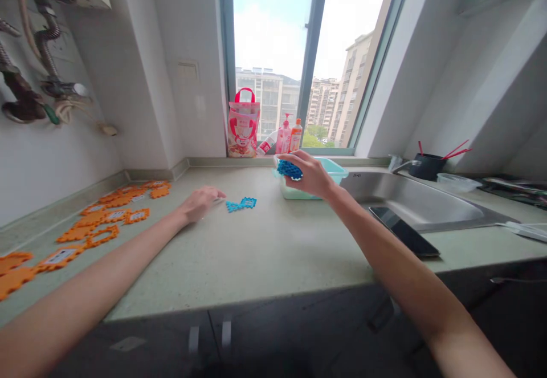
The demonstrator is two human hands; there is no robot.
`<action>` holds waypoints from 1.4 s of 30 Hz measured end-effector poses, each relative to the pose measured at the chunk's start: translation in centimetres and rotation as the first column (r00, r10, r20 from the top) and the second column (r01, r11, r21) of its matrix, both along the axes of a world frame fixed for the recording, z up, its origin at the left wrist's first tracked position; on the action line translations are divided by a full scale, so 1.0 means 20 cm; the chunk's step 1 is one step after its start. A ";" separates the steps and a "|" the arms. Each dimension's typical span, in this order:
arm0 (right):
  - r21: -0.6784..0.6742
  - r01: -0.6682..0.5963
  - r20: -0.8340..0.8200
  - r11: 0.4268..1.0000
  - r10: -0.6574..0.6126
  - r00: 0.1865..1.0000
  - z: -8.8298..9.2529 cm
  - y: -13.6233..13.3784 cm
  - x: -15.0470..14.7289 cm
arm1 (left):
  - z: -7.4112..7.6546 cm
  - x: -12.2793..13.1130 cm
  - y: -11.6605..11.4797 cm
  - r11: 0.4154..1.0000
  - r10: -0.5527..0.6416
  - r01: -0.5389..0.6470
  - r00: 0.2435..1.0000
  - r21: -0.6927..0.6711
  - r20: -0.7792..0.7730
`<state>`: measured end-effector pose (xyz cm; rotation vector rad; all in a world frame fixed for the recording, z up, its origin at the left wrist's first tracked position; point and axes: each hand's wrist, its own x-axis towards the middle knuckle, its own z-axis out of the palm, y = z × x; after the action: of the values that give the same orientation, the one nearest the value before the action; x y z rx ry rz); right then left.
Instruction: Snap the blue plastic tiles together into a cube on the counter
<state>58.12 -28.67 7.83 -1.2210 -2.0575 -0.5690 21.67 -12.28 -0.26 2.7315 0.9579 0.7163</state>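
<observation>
My right hand [310,174] is closed around a stack of blue jagged-edged pieces [289,169], held just above the near rim of a pale teal basin [337,168]. My left hand [200,202] rests on the counter with its fingers loosely curled, empty. Just to its right lie two light-blue jagged pieces [241,203] joined side by side. Several orange pieces of the same kind [106,221] are laid out along the counter's left side, some bearing white labels.
A steel sink [410,201] with a tap is set into the counter on the right, with a dark tablet [404,231] at its near edge. A pink bag [243,122] and bottles [284,135] stand on the windowsill. A black pot holding red sticks [429,164] stands far right.
</observation>
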 end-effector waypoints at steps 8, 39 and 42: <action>0.056 0.498 -0.216 0.866 -0.476 0.852 0.00 0.01 0.61 | 0.02 0.01 -0.02 1.000 -0.009 0.009 0.999 0.010 -0.045; -0.410 -0.083 -0.170 0.908 0.013 0.985 -0.51 0.32 -0.38 | 0.03 0.05 -0.11 0.986 -0.118 0.132 0.985 0.105 -0.123; -0.410 -0.063 -0.200 0.910 -0.022 0.979 -0.51 0.31 -0.38 | 0.02 0.05 -0.12 0.988 -0.111 0.119 0.990 0.102 -0.088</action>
<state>50.44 -22.41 -2.32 -1.4265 -2.0722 0.0157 22.77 -14.70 0.10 2.9024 0.7906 0.6587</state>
